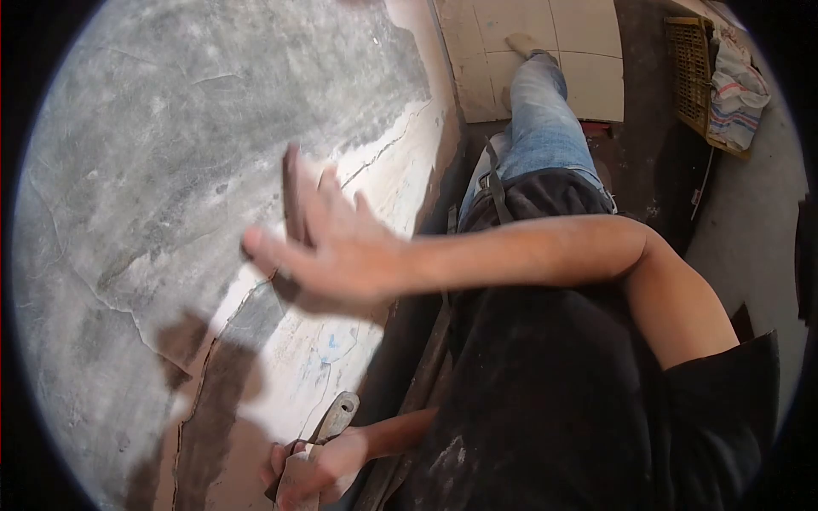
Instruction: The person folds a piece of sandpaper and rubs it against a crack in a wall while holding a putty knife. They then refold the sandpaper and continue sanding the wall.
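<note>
My right hand (341, 247) reaches across my body to the wall, blurred by motion, its fingers spread apart. A dark reddish-brown strip (294, 196) shows by its fingers; I cannot tell whether it is an object or a shaded finger. Lower in the head view, my left hand (319, 473) is closed around what looks like a putty knife (340, 412), its pale handle with a hole pointing up. Part of the blade is hidden by the fingers. The wall (170, 145) is patchy grey, with a white band and a long crack (198, 387) running diagonally.
At the top, pale tiles (588, 81) lie under my foot. A yellow plastic crate (688, 77) with a striped white sack (737, 102) stands at upper right. A dark ledge (426, 358) runs between the wall and my body.
</note>
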Available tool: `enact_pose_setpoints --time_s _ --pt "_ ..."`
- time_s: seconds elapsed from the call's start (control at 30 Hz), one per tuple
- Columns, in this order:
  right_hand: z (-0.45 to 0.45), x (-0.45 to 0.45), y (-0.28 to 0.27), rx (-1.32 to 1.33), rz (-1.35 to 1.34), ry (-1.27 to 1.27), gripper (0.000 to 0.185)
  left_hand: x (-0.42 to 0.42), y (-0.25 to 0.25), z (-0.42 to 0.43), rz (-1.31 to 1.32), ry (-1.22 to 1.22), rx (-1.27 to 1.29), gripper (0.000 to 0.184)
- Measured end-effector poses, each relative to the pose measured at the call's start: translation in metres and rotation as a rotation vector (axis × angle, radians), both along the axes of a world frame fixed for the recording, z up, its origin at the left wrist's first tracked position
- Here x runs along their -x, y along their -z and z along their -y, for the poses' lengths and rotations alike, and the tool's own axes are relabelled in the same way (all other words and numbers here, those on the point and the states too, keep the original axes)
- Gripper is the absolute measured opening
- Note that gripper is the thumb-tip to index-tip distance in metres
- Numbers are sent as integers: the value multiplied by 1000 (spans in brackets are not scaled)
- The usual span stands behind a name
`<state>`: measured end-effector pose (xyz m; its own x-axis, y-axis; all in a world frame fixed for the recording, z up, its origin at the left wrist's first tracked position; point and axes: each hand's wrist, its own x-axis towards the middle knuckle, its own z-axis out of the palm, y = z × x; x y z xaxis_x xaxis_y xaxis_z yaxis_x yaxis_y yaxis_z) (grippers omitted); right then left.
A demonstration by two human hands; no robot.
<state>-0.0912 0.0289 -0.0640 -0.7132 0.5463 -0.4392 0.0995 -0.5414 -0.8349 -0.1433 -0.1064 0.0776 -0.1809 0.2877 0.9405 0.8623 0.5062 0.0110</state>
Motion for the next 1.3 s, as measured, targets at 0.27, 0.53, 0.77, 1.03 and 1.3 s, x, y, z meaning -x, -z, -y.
enact_pose_setpoints --time_s 0.27,0.53,0.77,1.03,1.3 --pt "2 4 -3 -66 24 26 117 -1 3 -5 19 168 64 43" --pt "-1 3 -6 -44 -6 42 118 4 0 -6 -28 115 93 42" --pt "-5 -14 -20 -11 -61 -70 112 6 4 -1 115 112 -39 48" --pt "7 -7 -14 -42 -86 -37 107 -24 2 -18 126 92 92 50" --pt "2 -10 -23 -61 -50 -45 114 -14 -7 -4 288 77 -40 53"
